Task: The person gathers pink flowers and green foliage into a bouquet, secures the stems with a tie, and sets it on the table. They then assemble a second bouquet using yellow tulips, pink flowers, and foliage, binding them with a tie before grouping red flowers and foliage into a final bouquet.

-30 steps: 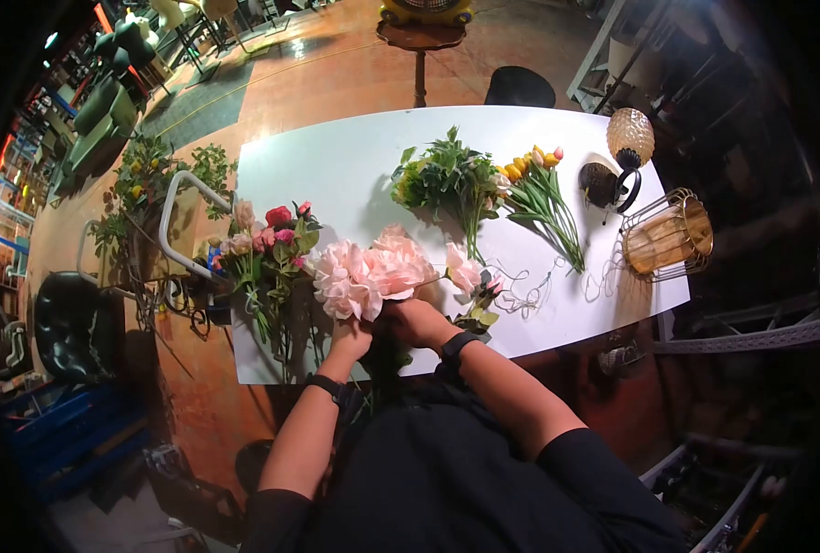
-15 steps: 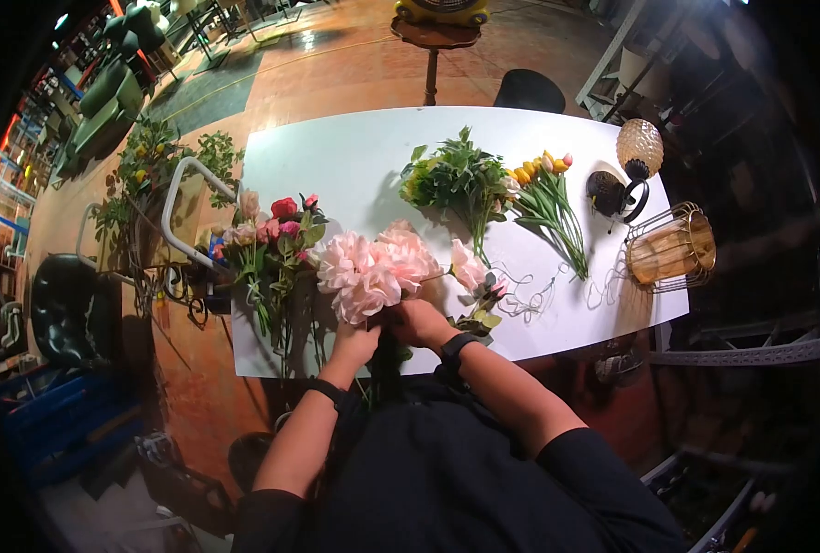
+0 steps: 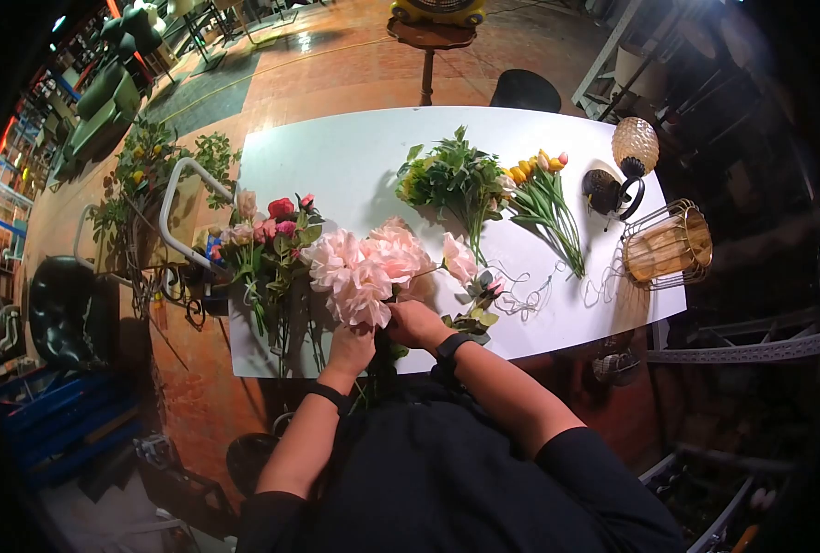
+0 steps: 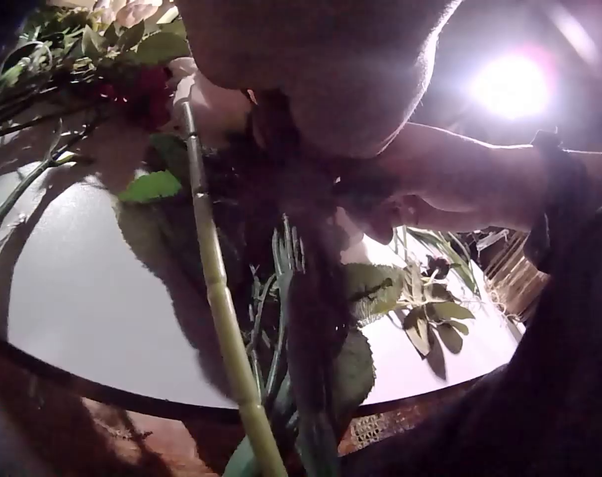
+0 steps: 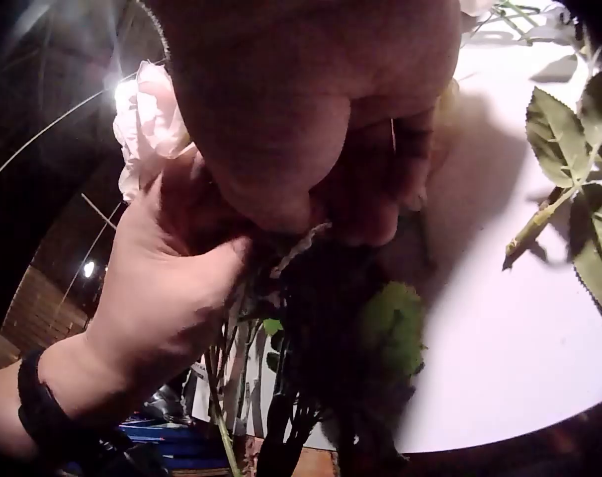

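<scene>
While both hands come together at the near edge of the white rectangular table [image 3: 327, 166], it's the bunch of big, ruffled, pale pink flowers [image 3: 364, 276] that takes centre stage, blooms up and stems down, held just above the tabletop. The left hand [image 3: 350, 348] has its grip closed around those stems, right below the petals. And look at the right hand [image 3: 416, 324], tucked in close against it: fingers curled, grip nearly closed, thumb and fingertips pinching a thin, pale, twisted strand [image 5: 299, 250] by the stems! Down from the hands, the left wrist view picks out a long, pale green, jointed stem [image 4: 213, 258], with darker stems in shadow beside it. From the right wrist, a green serrated leaf [image 5: 392, 328] catches the light under the fingers.

Out on the table, a mixed bunch of red and pink flowers [image 3: 281, 210] lies to the left of the pink blooms. Just to their right, one smaller pale pink rose [image 3: 460, 261]. Farther back, a bushy bunch of green foliage [image 3: 451, 180], then yellow tulips with long green stems [image 3: 525, 173] alongside. Loose loops of thin white cord [image 3: 528, 302] sprawl nearer the front, and over at the right end sits a gold wire basket-like frame [image 3: 668, 244], on its side.
</scene>
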The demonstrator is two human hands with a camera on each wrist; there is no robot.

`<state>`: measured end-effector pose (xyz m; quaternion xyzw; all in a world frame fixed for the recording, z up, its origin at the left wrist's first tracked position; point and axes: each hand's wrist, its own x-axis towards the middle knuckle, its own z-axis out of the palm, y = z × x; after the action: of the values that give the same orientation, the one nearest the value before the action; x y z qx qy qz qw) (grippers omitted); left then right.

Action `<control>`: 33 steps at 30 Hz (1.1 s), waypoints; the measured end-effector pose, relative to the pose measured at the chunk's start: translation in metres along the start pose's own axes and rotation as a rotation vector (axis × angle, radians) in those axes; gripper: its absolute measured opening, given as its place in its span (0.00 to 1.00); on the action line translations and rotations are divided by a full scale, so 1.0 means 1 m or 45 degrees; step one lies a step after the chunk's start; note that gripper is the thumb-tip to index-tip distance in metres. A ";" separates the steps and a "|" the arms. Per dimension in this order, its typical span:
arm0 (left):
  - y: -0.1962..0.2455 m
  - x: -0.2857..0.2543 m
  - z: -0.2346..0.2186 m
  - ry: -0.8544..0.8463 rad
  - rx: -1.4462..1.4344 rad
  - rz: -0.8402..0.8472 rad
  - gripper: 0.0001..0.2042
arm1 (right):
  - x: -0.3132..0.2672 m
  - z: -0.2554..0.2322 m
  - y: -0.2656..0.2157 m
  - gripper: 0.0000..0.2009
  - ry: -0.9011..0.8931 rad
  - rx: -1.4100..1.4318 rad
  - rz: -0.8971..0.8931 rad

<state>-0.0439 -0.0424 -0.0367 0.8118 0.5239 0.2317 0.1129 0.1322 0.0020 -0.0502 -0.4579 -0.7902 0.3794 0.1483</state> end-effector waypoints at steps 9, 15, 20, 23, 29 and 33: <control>-0.005 0.001 0.007 0.058 0.182 0.069 0.13 | 0.001 -0.001 0.001 0.10 -0.062 -0.024 0.015; -0.008 0.001 0.007 0.048 0.200 0.143 0.16 | -0.005 -0.003 0.000 0.11 -0.025 0.021 -0.002; -0.026 -0.007 0.028 -0.026 0.279 0.128 0.18 | 0.001 -0.009 0.009 0.11 -0.108 0.089 -0.093; -0.037 -0.014 0.036 -0.099 0.235 0.133 0.19 | 0.005 -0.009 0.016 0.10 -0.163 0.111 -0.203; -0.042 -0.015 0.027 -0.451 -0.008 -0.164 0.22 | 0.012 -0.002 0.023 0.10 -0.227 -0.015 -0.290; -0.052 -0.018 0.031 -0.441 -0.145 -0.209 0.20 | 0.014 0.003 0.018 0.10 -0.219 -0.035 -0.243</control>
<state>-0.0760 -0.0352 -0.0902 0.7864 0.5471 0.1077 0.2657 0.1342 0.0173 -0.0668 -0.3485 -0.8450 0.3906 0.1091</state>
